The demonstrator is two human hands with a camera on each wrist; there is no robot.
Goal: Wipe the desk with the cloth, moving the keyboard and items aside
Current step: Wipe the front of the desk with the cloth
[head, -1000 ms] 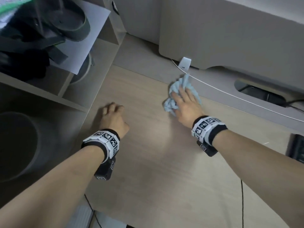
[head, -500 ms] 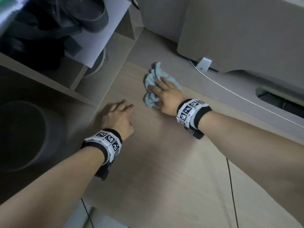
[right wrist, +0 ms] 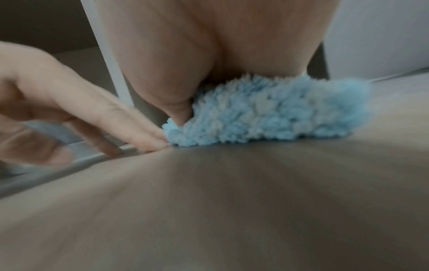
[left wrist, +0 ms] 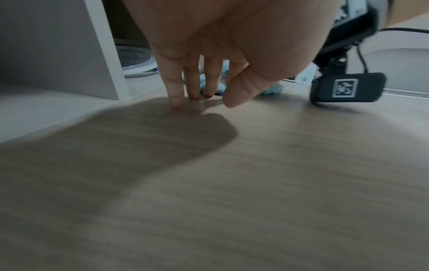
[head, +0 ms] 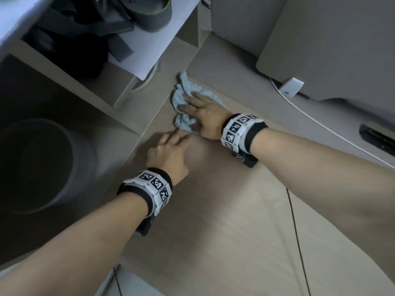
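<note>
A fluffy light blue cloth [head: 183, 90] [right wrist: 267, 113] lies bunched on the wooden desk [head: 235, 231], at its back left corner beside the shelf unit. My right hand [head: 198, 113] [right wrist: 185, 55] lies flat on the cloth and presses it down, thumb dug into its near edge. My left hand [head: 171, 146] [left wrist: 199, 96] is just in front of it, fingers stretched out, tips on the desk and touching the cloth's near edge [left wrist: 271, 90]. The left fingers [right wrist: 116, 119] also show in the right wrist view. No keyboard is in view.
A shelf unit [head: 128, 90] with dark items and a sheet of paper borders the desk on the left. A grey round bin [head: 42, 163] stands below it. Behind the cloth are a grey panel [head: 320, 39], a white tag [head: 291, 88] and a white cable [head: 320, 122]. A black cable [head: 297, 231] crosses the desk.
My right hand has slid the cloth leftward into the corner by the shelf. My left hand has uncurled and moved forward until its fingertips meet the cloth.
</note>
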